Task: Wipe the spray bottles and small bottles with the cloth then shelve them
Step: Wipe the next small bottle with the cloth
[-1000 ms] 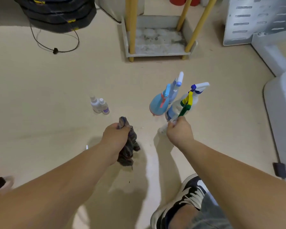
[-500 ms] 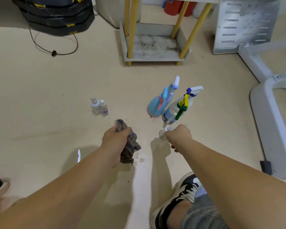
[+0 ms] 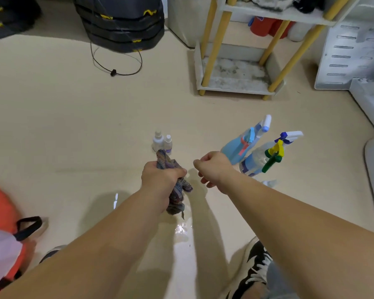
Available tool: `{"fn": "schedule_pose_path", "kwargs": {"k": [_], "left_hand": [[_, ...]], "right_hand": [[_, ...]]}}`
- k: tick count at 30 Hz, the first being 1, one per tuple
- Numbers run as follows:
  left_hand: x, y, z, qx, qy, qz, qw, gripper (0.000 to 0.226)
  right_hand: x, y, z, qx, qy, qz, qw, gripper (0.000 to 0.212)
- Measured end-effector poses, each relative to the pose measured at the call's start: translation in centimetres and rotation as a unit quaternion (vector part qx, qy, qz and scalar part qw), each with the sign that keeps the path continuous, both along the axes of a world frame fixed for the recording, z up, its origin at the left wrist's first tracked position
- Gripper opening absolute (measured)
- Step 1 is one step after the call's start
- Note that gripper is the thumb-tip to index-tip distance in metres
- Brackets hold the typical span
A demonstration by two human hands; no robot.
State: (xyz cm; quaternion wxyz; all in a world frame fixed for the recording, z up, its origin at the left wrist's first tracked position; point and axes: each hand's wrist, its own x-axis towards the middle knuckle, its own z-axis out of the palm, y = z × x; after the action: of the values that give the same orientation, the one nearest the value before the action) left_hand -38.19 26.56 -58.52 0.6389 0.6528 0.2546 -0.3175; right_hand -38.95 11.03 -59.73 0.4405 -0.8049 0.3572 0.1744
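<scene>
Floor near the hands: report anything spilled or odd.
A shiny wet patch lies on the floor just below the cloth gripped by the left hand. The shelf's bottom tray looks stained.

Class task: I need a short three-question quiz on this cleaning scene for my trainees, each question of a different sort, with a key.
1. True or false: the right hand is gripping a spray bottle.
2. What does the left hand hold? A) the cloth B) a small bottle C) a cable
3. Fill in: the two small bottles stand on the ____, not on the shelf unit.
Key: 1 false, it is curled and empty; the spray bottles stand on the floor. 2 A. 3 floor.
</scene>
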Motion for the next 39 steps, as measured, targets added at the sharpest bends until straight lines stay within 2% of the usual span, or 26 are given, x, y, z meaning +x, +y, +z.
{"fn": "schedule_pose_path", "kwargs": {"k": [3,5,8,13,18,21,23,25,27,31,36,39], "left_hand": [[2.6,0.5,-0.5,0.033,-0.017,0.036,0.999,0.015],[4.2,0.6,-1.0,0.041,0.003,0.042,0.998,0.008],[6.1,0.5,-1.9,0.035,0.051,0.024,0.998,0.013],[8.5,1.0,-4.8,0.063,0.038,0.051,0.996,0.009],[9.7,1.4,-6.3,0.058,0.046,0.071,0.995,0.014],[9.8,1.2,-6.5,0.055,0.038,0.073,0.995,0.008],[9.5,1.1,-6.3,0.054,0.019,0.069,0.996,0.016],[9.2,1.1,-6.0,0.047,0.009,0.065,0.997,0.027],[9.0,1.3,-5.7,0.043,0.008,0.064,0.997,0.025],[8.8,0.7,-4.2,0.036,0.007,0.064,0.997,0.012],[8.0,-0.9,-0.4,-0.025,-0.032,0.052,0.998,0.021],[7.1,-1.1,2.9,-0.031,-0.080,0.007,0.996,0.026]], "right_hand": [[3.2,0.5,-2.3,0.018,-0.029,0.002,0.999,0.023],[5.1,0.8,-3.8,0.032,-0.042,0.007,0.999,0.027],[7.5,1.2,-6.2,0.043,-0.043,0.026,0.998,0.038],[10.3,2.1,-9.5,0.046,-0.056,0.055,0.996,0.053],[10.9,2.8,-11.7,0.077,-0.082,0.062,0.992,0.038],[11.0,2.9,-12.3,0.064,-0.092,0.050,0.992,0.032],[10.9,2.9,-12.2,0.036,-0.094,0.040,0.994,0.017],[10.5,2.6,-11.6,-0.013,-0.095,0.038,0.995,0.023],[9.9,2.2,-10.5,-0.031,-0.106,0.015,0.994,0.030],[8.7,0.5,-7.0,0.055,-0.127,-0.057,0.989,0.030],[6.9,-2.3,-1.2,0.087,-0.094,-0.019,0.992,0.022],[5.2,-3.9,3.6,0.110,-0.064,0.029,0.991,0.024]]}}
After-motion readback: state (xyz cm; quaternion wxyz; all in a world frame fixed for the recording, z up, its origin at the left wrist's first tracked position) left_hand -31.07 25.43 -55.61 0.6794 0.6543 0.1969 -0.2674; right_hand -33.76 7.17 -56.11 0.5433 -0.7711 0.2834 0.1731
